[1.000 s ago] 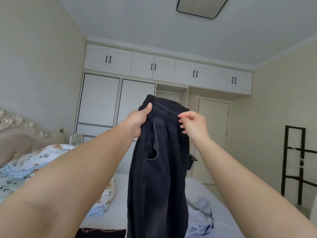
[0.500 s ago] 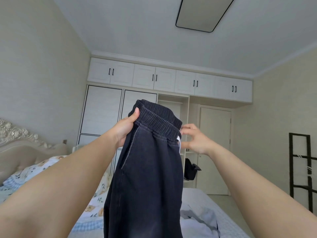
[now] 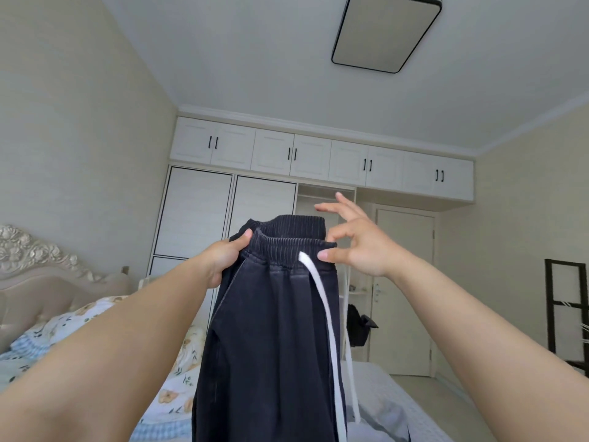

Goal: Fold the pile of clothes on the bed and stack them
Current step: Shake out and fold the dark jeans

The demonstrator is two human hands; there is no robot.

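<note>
Dark navy trousers (image 3: 271, 339) with an elastic waistband and a white drawstring (image 3: 322, 301) hang upright in front of me above the bed (image 3: 424, 419). My left hand (image 3: 223, 260) grips the waistband's left side, thumb on top. My right hand (image 3: 353, 247) pinches the waistband's right corner between thumb and forefinger, with the other fingers spread upward. The trouser legs run out of view at the bottom.
A floral quilt (image 3: 79, 327) lies on the left by the ornate headboard (image 3: 41, 260). White wardrobes (image 3: 229, 215) and a door (image 3: 404, 291) stand behind. A black rack (image 3: 567, 311) is at the right wall. A pale garment (image 3: 376, 419) lies on the mattress.
The view has tilted upward. The trousers have turned so the front with the white drawstring faces me, and my right hand has shifted to pinch the waistband's right corner.
</note>
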